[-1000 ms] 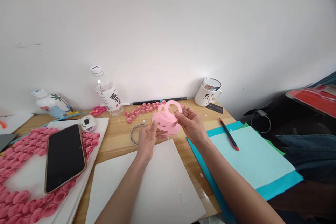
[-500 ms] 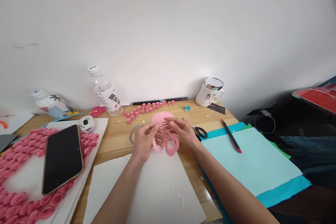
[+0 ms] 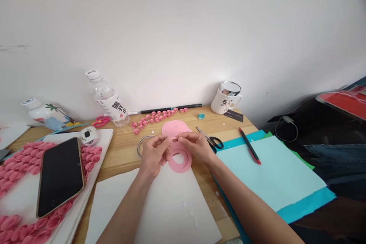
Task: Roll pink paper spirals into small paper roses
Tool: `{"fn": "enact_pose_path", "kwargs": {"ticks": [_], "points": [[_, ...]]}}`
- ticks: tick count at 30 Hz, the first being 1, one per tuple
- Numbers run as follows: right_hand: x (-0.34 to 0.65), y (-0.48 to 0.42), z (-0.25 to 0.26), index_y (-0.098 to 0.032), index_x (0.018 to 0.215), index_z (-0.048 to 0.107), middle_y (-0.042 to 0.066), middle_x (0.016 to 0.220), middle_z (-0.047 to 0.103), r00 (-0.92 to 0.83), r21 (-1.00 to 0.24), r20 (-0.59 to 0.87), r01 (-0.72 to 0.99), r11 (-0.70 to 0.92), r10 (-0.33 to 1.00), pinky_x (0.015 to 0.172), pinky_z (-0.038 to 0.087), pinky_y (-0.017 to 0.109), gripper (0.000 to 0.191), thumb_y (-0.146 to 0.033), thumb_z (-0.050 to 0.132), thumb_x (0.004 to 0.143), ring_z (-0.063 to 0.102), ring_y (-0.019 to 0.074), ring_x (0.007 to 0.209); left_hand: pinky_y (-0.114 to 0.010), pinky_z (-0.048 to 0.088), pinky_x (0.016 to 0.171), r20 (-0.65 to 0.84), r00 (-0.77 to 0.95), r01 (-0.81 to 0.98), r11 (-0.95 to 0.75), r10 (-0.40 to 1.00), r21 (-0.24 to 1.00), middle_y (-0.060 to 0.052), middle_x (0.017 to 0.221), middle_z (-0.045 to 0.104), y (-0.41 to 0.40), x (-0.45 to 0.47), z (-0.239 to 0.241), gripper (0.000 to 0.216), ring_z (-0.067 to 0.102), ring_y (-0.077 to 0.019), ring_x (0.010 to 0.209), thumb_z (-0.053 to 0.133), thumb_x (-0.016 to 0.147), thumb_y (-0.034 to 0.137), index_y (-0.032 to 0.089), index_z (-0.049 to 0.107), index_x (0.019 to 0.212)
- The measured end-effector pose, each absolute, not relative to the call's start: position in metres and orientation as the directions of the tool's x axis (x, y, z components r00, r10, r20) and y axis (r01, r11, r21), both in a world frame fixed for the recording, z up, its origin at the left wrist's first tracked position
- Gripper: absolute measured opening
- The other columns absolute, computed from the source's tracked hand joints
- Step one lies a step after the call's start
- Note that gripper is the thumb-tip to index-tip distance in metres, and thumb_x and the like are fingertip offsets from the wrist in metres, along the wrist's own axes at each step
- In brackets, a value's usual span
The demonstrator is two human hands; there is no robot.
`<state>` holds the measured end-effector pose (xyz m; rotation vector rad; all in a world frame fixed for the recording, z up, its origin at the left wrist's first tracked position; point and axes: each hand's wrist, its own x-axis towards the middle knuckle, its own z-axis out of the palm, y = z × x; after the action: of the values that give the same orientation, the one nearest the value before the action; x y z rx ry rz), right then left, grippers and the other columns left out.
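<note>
Between my two hands hangs a pink paper spiral strip (image 3: 180, 164), its loops dangling over a white sheet (image 3: 168, 202). My left hand (image 3: 154, 153) pinches the strip's upper end from the left, fingers curled. From the right, my right hand (image 3: 197, 145) pinches it too, the fingertips of both hands nearly touching. Just behind them lies a stack of pink paper discs (image 3: 175, 126). Several small rolled pink paper roses (image 3: 156, 116) are lined up farther back. Black-handled scissors (image 3: 215, 143) rest to the right of my right hand.
At left, a phone (image 3: 60, 177) lies on a board covered with pink paper roses (image 3: 27, 156). A bottle (image 3: 110, 101) and a mug (image 3: 225, 99) stand along the wall. Light blue paper (image 3: 274, 175) with a pen (image 3: 250, 146) on it lies right. A ring (image 3: 140, 145) sits near my left hand.
The pink strip's spread, tangled loops now hang closer together as a rounder coil. My hands have drawn nearer each other at its top. The whole view has shifted slightly.
</note>
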<state>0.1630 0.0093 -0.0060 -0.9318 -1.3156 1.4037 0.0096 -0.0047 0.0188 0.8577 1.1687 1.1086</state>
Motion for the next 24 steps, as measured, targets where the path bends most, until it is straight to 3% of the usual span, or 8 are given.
{"fn": "enact_pose_path", "kwargs": {"ticks": [10, 24], "points": [[0.1559, 0.0052, -0.0097, -0.019, 0.076, 0.07, 0.002, 0.073, 0.068, -0.259, -0.935, 0.021, -0.348, -0.073, 0.966, 0.071, 0.049, 0.029, 0.015, -0.027, 0.073, 0.064, 0.062, 0.0129, 0.068, -0.018, 0.02, 0.032, -0.197, 0.005, -0.156, 0.196, 0.98, 0.968, 0.009, 0.034, 0.04, -0.006, 0.0111, 0.0179, 0.022, 0.029, -0.0027, 0.027, 0.071, 0.06, 0.033, 0.015, 0.058, 0.063], [0.1536, 0.0022, -0.0067, -0.015, 0.074, 0.068, 0.001, 0.065, 0.065, -0.231, -0.951, 0.042, -0.307, -0.032, 0.972, 0.067, 0.048, 0.029, 0.015, -0.029, 0.068, 0.069, 0.059, 0.0122, 0.064, -0.017, 0.02, 0.032, -0.196, 0.018, -0.144, 0.196, 0.981, 0.97, 0.006, 0.045, 0.05, -0.0071, 0.0138, 0.0155, 0.022, 0.031, -0.002, 0.031, 0.07, 0.061, 0.032, 0.014, 0.056, 0.065]]}}
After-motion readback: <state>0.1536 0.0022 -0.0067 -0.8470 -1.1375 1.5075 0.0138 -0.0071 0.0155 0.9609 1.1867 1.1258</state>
